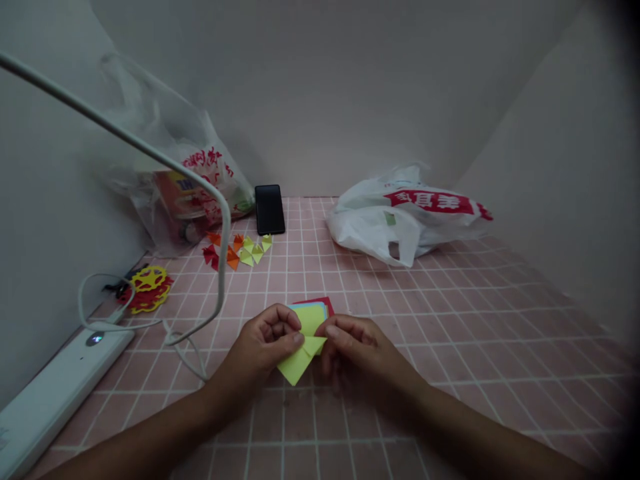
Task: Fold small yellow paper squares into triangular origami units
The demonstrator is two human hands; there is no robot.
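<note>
A yellow piece of folded paper [296,366] is held low over the table, between both hands. My left hand [273,337] pinches its upper left part between thumb and fingers. My right hand [354,343] is closed at its right corner, with thumb and forefinger pressed together there. Just behind the hands lies a stack of coloured paper sheets [314,313], yellow on top with blue and red edges showing. Part of that stack is hidden by the fingers and the folded paper.
Several small folded papers [233,259] in red, orange and yellow lie at the back left. Near them are a phone [270,209] and a filled plastic bag [220,180]. A white bag [370,220] sits back right. A white cable [223,253] loops above a power strip [65,393] and red-yellow cutouts [149,279].
</note>
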